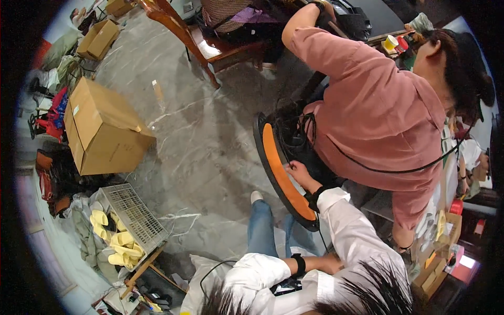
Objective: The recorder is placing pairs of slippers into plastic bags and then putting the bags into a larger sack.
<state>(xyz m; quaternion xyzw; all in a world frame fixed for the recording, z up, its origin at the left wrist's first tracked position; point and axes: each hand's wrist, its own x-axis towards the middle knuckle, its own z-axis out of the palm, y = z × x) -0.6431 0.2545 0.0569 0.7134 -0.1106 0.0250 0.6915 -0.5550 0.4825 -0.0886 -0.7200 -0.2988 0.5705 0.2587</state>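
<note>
My right hand (299, 174) reaches out at the inner edge of a long curved black piece with an orange panel (281, 170). Its thumb and fingers are pinched together, and whatever they hold is too small to make out. Thin black cords (287, 139) hang in a tangle just beyond it. My left hand (331, 263) lies across my front, a black band on its wrist. The fingers of this hand are hidden by my right sleeve.
A person in a pink top (373, 105) sits close on the right, back turned. A wooden chair (205, 50) stands ahead. To the left are a large cardboard box (105, 128) and a grey plastic crate (134, 210) beside yellow pieces (126, 247). The floor (199, 152) is grey marbled.
</note>
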